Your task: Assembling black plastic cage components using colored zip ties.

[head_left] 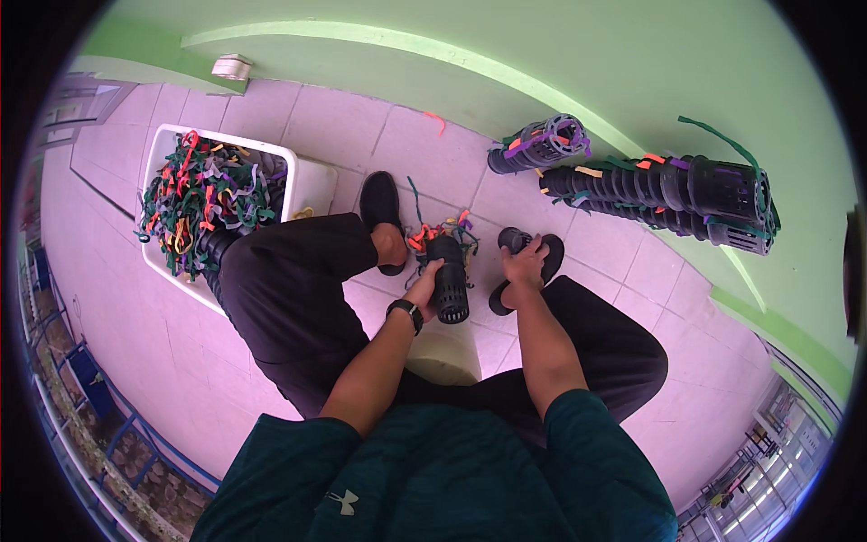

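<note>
Here, black cup (451,282) in left hand (424,286).

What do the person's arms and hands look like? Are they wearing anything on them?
The left sleeve and right sleeve are short and dark teal, leaving the forearms uncovered. A black wristwatch circles the left wrist; the right wrist has nothing on it. The left hand and right hand wear no gloves.
</note>
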{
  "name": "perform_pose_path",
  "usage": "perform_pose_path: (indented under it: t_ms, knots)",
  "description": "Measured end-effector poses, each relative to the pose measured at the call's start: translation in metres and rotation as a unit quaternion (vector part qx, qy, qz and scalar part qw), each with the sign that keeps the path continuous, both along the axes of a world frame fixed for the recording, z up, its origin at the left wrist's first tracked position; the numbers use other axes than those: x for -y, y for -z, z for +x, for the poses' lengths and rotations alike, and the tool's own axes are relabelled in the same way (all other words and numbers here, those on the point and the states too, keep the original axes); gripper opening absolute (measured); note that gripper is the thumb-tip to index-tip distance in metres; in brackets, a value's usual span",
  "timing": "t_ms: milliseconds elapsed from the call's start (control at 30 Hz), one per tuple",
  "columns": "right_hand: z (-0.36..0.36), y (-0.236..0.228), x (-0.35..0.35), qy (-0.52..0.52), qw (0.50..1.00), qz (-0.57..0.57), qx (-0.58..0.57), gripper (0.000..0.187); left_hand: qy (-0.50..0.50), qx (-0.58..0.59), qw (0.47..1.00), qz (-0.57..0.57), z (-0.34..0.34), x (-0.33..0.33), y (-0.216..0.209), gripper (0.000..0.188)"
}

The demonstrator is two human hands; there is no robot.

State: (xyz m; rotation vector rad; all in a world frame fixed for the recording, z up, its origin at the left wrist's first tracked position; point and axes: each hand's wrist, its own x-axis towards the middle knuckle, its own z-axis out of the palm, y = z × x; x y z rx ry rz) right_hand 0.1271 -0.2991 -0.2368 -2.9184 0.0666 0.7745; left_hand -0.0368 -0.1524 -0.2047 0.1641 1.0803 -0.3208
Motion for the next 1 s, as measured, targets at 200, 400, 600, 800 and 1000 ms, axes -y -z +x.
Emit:
perform_pose_path:
  t_ms: [200,400,600,800,1000]
  knots:
    - [-0.025,-0.112,-0.064,0.225,0.832,0.322,-0.391,0.074,-0.154,0.033,0.984,0.084,0.049,-0.031,0.024,0.043]
    - [-0.045,-0.096,-0.086,0.236,0.848,0.414,-0.231,0.057,-0.075,0.126,0.984,0.101,0.09,-0.08,-0.001,0.045]
    - [-0.038,-0.114,-0.075,-0.154,0.911,0.362,0.12,0.057,-0.24,-0.069,0.931,0.267,0.075,-0.143,0.026,0.048]
    - [0.019,-0.019,-0.061,-0.134,0.987,0.072,0.056,0.067,-0.22,0.012,0.959,0.178,0.086,-0.146,0.007,0.063]
    - [0.035,0.022,-0.075,-0.106,0.992,0.047,0.059,0.075,-0.176,0.025,0.979,0.104,0.057,-0.096,0.022,0.044]
